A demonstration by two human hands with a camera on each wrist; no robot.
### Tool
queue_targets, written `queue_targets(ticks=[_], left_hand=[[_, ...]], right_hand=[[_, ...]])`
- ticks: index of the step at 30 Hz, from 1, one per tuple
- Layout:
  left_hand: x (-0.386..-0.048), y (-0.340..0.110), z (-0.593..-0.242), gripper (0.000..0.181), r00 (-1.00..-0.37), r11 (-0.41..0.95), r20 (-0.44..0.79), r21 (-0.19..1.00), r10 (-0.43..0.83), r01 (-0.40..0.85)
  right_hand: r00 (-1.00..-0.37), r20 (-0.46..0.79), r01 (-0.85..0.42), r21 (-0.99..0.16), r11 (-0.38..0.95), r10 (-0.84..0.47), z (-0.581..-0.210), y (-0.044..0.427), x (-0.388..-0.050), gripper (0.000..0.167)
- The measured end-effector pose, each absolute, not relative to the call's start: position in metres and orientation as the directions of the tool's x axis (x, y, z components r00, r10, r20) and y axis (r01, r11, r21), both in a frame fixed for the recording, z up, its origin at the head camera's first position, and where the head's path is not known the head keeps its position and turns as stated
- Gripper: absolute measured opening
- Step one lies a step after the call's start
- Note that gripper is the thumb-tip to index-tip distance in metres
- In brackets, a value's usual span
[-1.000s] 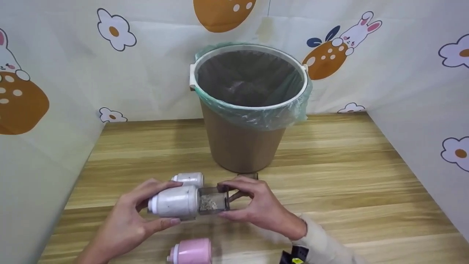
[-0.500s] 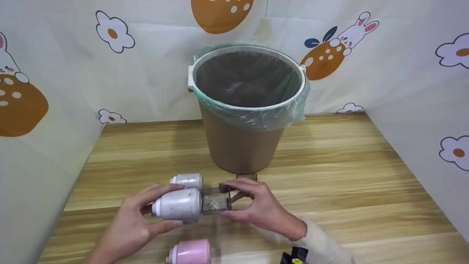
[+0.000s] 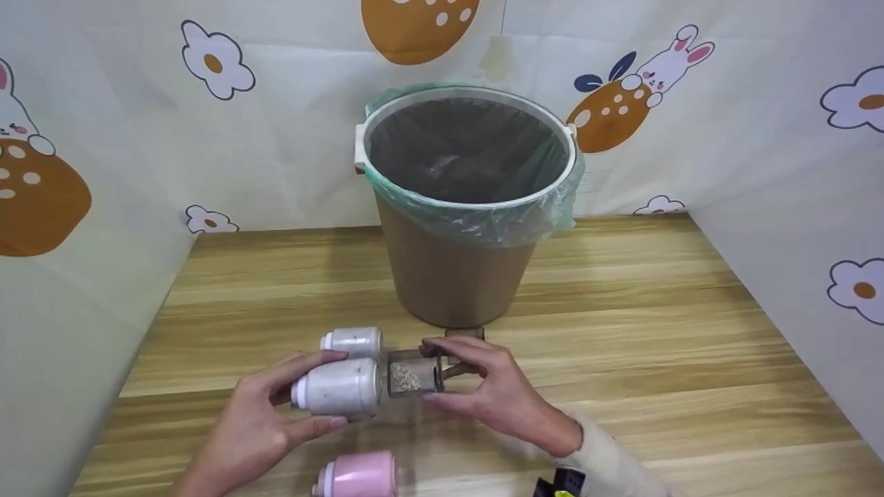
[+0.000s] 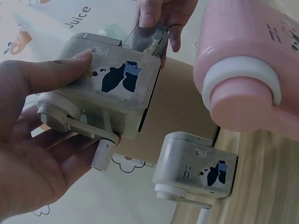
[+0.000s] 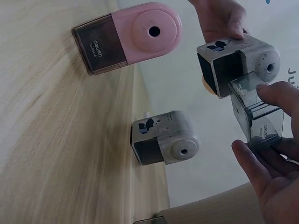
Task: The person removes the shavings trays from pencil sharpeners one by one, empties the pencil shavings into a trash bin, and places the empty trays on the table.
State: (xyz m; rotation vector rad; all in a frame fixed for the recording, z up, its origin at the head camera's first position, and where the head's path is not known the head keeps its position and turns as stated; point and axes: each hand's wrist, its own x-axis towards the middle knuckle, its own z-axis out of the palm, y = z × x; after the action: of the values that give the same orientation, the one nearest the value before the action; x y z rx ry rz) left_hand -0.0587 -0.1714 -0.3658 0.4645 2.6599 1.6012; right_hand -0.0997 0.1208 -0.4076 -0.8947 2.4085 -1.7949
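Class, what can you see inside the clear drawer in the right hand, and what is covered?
Inside the clear drawer lie pale shavings, mostly toward the held white sharpener. The right hand covers part of it; whatever lies behind cannot be seen.

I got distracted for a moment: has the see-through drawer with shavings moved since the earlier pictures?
Yes: in the head view, the see-through drawer has shifted slightly right, judged against the standing bin.

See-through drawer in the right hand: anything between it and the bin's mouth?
The bin itself: its near side and pale rim stand between, so the drawer probably needs lifting over. A small dark box sits low at the bin's foot; nothing else visible intervenes.
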Motion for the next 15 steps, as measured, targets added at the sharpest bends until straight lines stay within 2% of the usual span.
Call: queue_targets(ticks=[7, 15], left_hand=[[-0.062, -0.171, -0.378, 0.063, -0.939, 0.379, 0.215, 0.873, 0.267, 0.308], [-0.063, -0.173, -0.39, 0.063, -0.942, 0.346, 0.186, 0.896, 0.278, 0.279]], right_hand=[[-0.862, 0.328, -0.42, -0.889, 0.183, -0.386, -0.403, 0.134, -0.1, 0.058], [-0.855, 0.368, -0.465, -0.856, 0.225, -0.365, -0.402, 0.144, -0.099, 0.057]])
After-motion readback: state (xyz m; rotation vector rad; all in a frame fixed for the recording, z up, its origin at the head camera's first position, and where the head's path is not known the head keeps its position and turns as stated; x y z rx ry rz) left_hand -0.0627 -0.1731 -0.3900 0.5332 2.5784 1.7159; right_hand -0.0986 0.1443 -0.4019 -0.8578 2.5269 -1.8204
